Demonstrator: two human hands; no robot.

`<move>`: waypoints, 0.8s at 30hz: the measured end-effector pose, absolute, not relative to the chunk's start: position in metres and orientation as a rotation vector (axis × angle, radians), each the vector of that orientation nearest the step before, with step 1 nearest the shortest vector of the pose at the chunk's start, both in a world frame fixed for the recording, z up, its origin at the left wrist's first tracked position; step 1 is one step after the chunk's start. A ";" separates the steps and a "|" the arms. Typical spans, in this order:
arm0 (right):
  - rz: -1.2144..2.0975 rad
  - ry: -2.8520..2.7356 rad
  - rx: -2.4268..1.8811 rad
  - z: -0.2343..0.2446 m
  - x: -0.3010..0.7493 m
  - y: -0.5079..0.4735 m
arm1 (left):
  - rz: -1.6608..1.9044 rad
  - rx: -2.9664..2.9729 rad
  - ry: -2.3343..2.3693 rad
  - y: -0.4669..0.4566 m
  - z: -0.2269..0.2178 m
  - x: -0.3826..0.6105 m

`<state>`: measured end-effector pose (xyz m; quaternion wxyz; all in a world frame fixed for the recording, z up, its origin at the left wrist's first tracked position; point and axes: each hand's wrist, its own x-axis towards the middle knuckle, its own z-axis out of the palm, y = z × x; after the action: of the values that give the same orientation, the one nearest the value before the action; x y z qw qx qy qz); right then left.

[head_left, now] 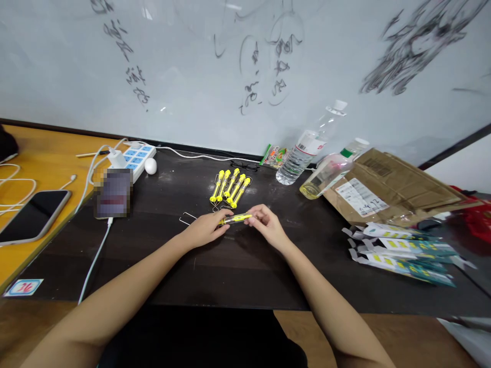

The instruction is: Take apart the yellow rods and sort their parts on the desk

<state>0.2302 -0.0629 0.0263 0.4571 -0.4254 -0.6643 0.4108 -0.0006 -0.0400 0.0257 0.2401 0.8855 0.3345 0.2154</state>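
On the left of the desk, a wire loop is extending past the left hand, which is pinching the left end of a yellow tube. Just beyond, similar tubes are lying grouped, apparently done; the held one, lying between both hands, is seemingly awaiting completion. The right hand is pinching its right end. Farther right, boxes are lying with flaps open.

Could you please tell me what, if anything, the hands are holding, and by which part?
A slim yellow-and-clear tube: the left hand holds its left end, and the right hand holds its right end.
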 end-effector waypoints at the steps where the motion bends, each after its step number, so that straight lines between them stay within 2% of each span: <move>1: 1.035 -1.585 -1.031 0.028 0.232 -0.061 | 0.595 2.414 0.913 -0.039 0.025 -0.001; 24: 1.118 -1.341 -1.008 0.026 0.233 -0.058 | 0.588 2.276 0.941 -0.039 0.031 0.001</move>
<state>0.2334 -0.0578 0.0257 0.5334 -0.4230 -0.5626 0.4691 0.0014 -0.0394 0.0313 0.2999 0.8575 0.3546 0.2215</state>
